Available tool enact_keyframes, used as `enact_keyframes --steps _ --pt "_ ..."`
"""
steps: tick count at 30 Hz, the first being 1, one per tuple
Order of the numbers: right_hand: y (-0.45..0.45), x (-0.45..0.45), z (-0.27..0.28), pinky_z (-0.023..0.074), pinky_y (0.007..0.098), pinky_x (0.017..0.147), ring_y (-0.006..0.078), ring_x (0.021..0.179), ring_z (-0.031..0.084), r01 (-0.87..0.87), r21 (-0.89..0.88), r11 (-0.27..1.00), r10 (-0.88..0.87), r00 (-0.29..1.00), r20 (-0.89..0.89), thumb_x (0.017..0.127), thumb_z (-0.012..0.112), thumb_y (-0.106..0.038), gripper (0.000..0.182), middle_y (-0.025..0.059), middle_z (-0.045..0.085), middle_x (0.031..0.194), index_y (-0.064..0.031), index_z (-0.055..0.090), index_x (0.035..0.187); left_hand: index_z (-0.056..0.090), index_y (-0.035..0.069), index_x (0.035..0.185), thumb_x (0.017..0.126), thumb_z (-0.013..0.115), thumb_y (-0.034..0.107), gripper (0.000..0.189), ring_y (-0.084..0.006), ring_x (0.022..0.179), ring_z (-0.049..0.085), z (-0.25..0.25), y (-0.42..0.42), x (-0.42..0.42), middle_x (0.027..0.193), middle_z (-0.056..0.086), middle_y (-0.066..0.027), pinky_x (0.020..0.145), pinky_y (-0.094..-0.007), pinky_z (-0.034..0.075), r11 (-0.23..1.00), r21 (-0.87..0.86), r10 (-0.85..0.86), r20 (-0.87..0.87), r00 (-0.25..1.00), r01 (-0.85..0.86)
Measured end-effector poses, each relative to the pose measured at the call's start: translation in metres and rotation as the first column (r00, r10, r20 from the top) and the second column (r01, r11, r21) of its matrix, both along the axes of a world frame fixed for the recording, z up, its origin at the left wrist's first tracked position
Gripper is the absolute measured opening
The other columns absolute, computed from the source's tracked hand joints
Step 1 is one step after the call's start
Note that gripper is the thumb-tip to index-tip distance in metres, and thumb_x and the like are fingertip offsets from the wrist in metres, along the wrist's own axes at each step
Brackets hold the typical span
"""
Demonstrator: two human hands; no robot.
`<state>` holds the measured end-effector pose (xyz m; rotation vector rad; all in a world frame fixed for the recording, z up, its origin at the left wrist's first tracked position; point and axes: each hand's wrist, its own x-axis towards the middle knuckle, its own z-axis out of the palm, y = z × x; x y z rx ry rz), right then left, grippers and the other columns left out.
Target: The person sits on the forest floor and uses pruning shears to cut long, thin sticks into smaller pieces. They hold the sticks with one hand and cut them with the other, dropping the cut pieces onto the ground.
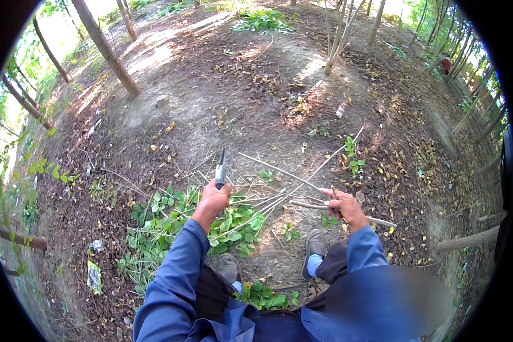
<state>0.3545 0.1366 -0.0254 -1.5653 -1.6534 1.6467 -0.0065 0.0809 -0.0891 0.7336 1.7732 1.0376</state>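
Note:
My left hand grips what looks like a pair of pruning shears, its dark blade pointing away from me; the handles are mostly hidden by my fingers. In my right hand are thin bare sticks. One long stick reaches up and left from the fingers, while a thicker stick passes through the fist and sticks out to the right. Between and below the hands, leafy green cuttings lie on the ground. Several stripped stems lie across them, and a long stem slants up to the right.
My shoes stand beside the cuttings, with a small leafy clump between my legs. A slim tree trunk rises at far left, and a multi-stemmed sapling at the back. Litter, including a plastic wrapper, lies among dry leaves.

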Motion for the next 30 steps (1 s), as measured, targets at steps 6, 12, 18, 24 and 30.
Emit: enact_keyframes --steps 6,12,18,24,30 --pt "0.006 0.002 -0.011 0.0382 0.0216 0.044 0.0067 0.046 0.046 0.084 -0.029 0.996 -0.085 0.995 -0.044 0.081 0.054 -0.014 0.046 0.0025 0.059 0.065 -0.0151 0.056 0.127 0.055 0.002 0.09 0.081 0.061 0.022 0.023 -0.0125 0.067 0.052 0.013 -0.001 0.011 0.073 0.057 -0.0034 0.061 -0.0295 0.042 0.991 0.059 -0.117 -0.063 0.991 0.121" --pt "0.005 -0.006 -0.009 0.0415 0.0218 0.049 0.0078 0.051 0.051 0.092 0.024 0.995 -0.092 0.995 0.03 0.082 0.055 -0.019 0.046 0.0025 0.06 0.068 -0.014 0.055 0.127 0.056 0.0 0.092 0.081 0.06 0.021 0.024 -0.0114 0.068 0.049 0.046 -0.02 0.053 0.073 0.055 -0.0029 0.062 -0.0291 0.041 0.88 0.047 -0.471 -0.033 0.882 0.472" --pt "0.006 -0.008 -0.008 0.0432 0.0232 0.052 0.0081 0.052 0.052 0.073 0.062 0.995 -0.079 0.992 0.097 0.082 0.056 -0.021 0.047 0.0029 0.063 0.071 -0.0157 0.053 0.129 0.053 -0.001 0.092 0.081 0.06 0.023 0.027 -0.0125 0.069 0.046 0.036 -0.031 0.062 0.072 0.051 -0.0024 0.063 -0.0301 0.04 0.811 0.018 -0.577 -0.144 0.804 0.585" --pt "0.002 -0.009 -0.013 0.0466 0.022 0.049 0.0084 0.065 0.06 0.076 0.059 0.995 -0.075 0.997 -0.025 0.081 0.058 -0.007 0.043 0.0031 0.064 0.084 -0.0108 0.058 0.123 0.055 -0.003 0.102 0.082 0.06 0.023 0.033 -0.0121 0.067 0.047 0.035 -0.025 0.057 0.071 0.053 -0.0042 0.059 -0.0309 0.041 0.867 -0.057 -0.497 -0.046 0.867 0.494" --pt "-0.002 -0.014 -0.008 0.045 0.0215 0.05 0.007 0.056 0.055 0.021 0.084 0.996 -0.025 0.998 0.049 0.08 0.058 -0.012 0.044 0.0025 0.064 0.074 -0.0126 0.057 0.124 0.052 0.0 0.095 0.08 0.061 0.02 0.027 -0.0091 0.064 0.043 0.021 -0.024 0.049 0.071 0.049 0.0003 0.056 -0.0274 0.035 0.93 -0.082 -0.359 0.008 0.933 0.358"
